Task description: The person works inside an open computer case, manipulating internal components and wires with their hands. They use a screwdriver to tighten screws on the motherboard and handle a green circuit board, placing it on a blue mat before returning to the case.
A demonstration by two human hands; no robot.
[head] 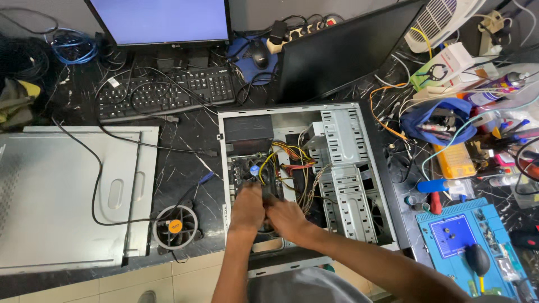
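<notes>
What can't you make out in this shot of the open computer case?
Head view, the only one:
- What the left hand and right hand grip inside the case: hidden by the hands.
- Board beneath the cables: mostly covered.
- Monitor: top cut off by the frame edge.
- Tools at the right: too cluttered to tell apart.

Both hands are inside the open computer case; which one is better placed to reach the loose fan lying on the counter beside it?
Probably the left hand: it works at the open case's left edge, nearest the loose fan. The right hand would have to cross over it.
</notes>
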